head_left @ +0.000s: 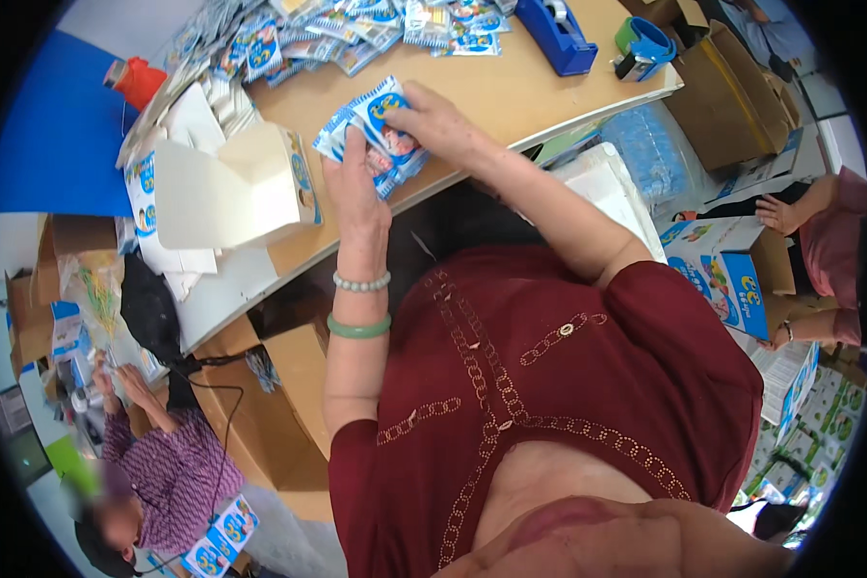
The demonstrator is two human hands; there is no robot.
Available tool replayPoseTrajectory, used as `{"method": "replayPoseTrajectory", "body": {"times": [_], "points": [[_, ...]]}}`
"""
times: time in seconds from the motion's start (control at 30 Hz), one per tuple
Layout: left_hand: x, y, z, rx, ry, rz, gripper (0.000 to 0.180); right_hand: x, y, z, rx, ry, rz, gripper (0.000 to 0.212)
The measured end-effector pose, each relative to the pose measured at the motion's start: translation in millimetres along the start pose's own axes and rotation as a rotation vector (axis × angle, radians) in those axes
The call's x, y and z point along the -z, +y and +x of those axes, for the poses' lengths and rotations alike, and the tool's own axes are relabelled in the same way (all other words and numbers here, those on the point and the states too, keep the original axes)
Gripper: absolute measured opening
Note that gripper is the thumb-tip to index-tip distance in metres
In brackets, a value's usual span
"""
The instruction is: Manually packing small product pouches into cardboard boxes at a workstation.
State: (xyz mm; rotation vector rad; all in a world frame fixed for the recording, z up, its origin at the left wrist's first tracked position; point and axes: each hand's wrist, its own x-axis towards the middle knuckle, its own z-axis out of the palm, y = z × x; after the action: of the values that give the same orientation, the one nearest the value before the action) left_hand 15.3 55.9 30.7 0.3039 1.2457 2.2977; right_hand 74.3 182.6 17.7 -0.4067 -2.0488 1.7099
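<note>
Both hands on one stack of blue-and-white sachets, at the near edge of the table, roughly mid-length. Left hand grips the stack from below, thumb up along its side, fingers closed on it. Right hand pinches the top sachet from the far side, fingers curled over it. Stack looks squared up, a handful thick; exact count not readable.

Progress, my read: stack gathered, not boxed yet. The open white carton sits just left of my hands at the near-left edge, flap up, nothing visible inside from this angle. Beside it, flat carton blanks are piled, so more boxes still to fold. Big spread of loose sachets along the far edge of the table, so plenty left to sort.

Far-right part of the table: blue tape dispenser, a second blue-and-green tape tool at the right corner. Red item past the far-left corner, probably a bottle cap or glue pot, hard to tell.

Room: cardboard boxes under the table's near edge. A person in a checked shirt works low left. Another person's hand on a printed carton at right. Printed packs stacked on the floor lower right.
</note>
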Motion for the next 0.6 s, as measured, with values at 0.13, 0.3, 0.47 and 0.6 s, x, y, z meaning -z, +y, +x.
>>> {"method": "replayPoseTrajectory", "body": {"times": [0.13, 0.3, 0.47, 0.6], "points": [[1.1, -6.3, 5.4, 0.006, -0.020, 0.141, 0.031, -24.1, -11.1, -1.0, -0.144, 0.045, 0.180, 0.022], [35.9, -8.2, 13.7, 0.139, -0.001, 0.004, 0.034, -7.6, -16.3, 4.6, -0.183, -0.254, 0.329, 0.023], [47.3, -11.3, 20.7, 0.213, 0.037, -0.177, 0.037, 70.9, -17.4, 89.2, -0.154, 0.217, -0.951, 0.046], [43.0, -13.0, 24.3, 0.200, 0.045, -0.176, 0.032, 60.0, 34.8, 81.5, 0.092, 0.556, -1.320, 0.042]]}}
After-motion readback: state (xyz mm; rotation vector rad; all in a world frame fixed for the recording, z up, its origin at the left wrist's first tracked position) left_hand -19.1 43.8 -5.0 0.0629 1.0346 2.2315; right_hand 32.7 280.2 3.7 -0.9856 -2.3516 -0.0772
